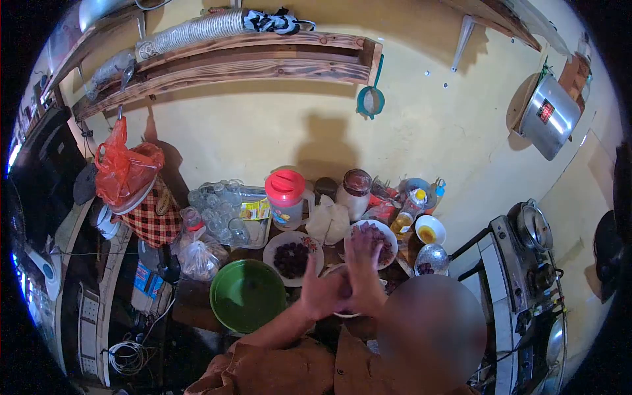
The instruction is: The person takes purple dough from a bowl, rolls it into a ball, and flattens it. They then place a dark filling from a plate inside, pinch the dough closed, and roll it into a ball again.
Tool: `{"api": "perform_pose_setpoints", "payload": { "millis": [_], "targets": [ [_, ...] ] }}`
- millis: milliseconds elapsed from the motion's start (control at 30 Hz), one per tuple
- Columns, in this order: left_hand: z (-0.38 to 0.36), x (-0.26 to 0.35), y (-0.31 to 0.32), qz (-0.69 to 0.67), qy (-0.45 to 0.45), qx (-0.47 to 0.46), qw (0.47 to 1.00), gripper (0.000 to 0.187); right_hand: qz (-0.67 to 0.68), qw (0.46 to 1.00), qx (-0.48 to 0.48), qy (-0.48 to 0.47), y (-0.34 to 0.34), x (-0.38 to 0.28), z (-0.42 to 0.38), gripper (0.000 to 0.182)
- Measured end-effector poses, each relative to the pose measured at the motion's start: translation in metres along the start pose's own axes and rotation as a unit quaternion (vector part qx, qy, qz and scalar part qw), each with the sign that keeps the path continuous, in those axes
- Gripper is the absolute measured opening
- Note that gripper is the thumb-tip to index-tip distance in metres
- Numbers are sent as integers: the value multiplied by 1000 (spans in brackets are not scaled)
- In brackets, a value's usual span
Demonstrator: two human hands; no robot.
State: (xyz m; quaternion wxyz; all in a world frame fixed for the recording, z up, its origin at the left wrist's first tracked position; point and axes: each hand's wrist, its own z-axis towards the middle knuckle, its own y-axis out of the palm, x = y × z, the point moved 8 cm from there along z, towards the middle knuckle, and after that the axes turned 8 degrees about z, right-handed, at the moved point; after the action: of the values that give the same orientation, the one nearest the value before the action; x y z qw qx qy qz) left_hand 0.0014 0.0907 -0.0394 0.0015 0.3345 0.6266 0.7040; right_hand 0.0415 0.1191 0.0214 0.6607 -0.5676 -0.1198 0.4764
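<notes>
My left hand (322, 293) and my right hand (365, 280) face each other, palms close together, over a white bowl (347, 315). The fingers of my right hand point up and look stretched out; those of my left hand are partly hidden behind it. A purple dough-like lump (343, 291) shows between the palms, mostly covered. To the left, a white plate (270, 252) bears several dark purple balls (291, 259). Just behind my right hand is another white plate (393, 257) with purple pieces (378, 236). A metal bowl (432, 257) holds more purple bits.
A green basin (247, 296) stands at the front left. Behind the plates are a pink-lidded jug (286, 197), a white plastic bag (328, 221), a jar (354, 195) and an oil bottle (409, 209). Glasses fill a tray (260, 234). A stove (510, 263) is at right.
</notes>
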Motion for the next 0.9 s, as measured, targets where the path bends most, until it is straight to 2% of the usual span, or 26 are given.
{"api": "perform_pose_setpoints", "payload": {
  "millis": [33,67,100,133,167,233,267,300,333,367,400,500,567,600,633,667,700,733,767,800,833,867,900],
  "targets": [
    [-5,-14,8,45,-50,22,998,112,105,991,73,-34,-22,-3,3,125],
    [-2,-19,3,43,-50,20,998,112,102,992,72,-34,13,20,-20,125],
    [4,-23,0,-48,-31,-29,998,113,-167,968,-89,163,76,72,-58,126],
    [9,-26,-9,-138,-12,-76,988,114,-411,813,-235,337,157,69,-59,127],
    [13,-26,-19,-224,6,-122,967,115,-411,814,-234,338,147,68,-58,127],
    [13,-16,-28,-387,38,-209,897,117,-248,938,-128,206,86,38,-29,118],
    [10,-6,-16,-385,38,-211,898,117,-160,976,-71,132,45,22,-16,114],
    [6,-7,-2,-212,-1,-112,971,115,-69,996,-15,56,11,6,-5,109],
    [-2,-11,0,-30,-42,-7,999,113,24,999,41,-19,-11,-8,1,105],
    [-3,-21,5,70,-55,10,996,105,125,985,112,-35,-22,-4,5,120],
    [-2,-22,6,68,-53,9,996,105,123,986,110,-36,-22,-6,2,120],
    [0,-5,23,-81,17,-124,989,96,100,985,47,-130,-4,-46,-15,117],
    [-3,10,26,-177,59,-209,960,91,86,978,8,-189,7,-67,-24,115],
    [-5,18,25,-224,81,-251,938,88,85,978,8,-190,3,-61,-17,115],
    [2,-4,-11,-66,-9,-126,990,84,21,995,19,-98,-6,-36,-2,116],
    [10,-19,-26,-69,-10,-125,990,84,-45,999,28,-4,-12,-14,8,118],
    [21,-33,-28,-127,22,-186,974,86,-77,996,28,24,-11,-13,13,124],
    [32,-42,-27,-184,54,-246,950,89,-80,996,26,24,44,24,-18,124],
    [32,-38,-16,-237,87,-304,919,91,-91,970,51,220,102,71,-40,126],
    [32,-34,-16,-235,86,-306,919,91,-96,905,76,408,183,93,-58,128],
    [37,-35,-24,-27,71,-138,987,95,-94,904,78,409,125,86,-105,128],
    [34,-28,-44,182,52,40,981,99,28,990,0,136,79,6,-55,126],
    [32,-22,-45,183,53,40,981,99,144,975,-79,-153,18,-69,-12,125]
  ]
}}
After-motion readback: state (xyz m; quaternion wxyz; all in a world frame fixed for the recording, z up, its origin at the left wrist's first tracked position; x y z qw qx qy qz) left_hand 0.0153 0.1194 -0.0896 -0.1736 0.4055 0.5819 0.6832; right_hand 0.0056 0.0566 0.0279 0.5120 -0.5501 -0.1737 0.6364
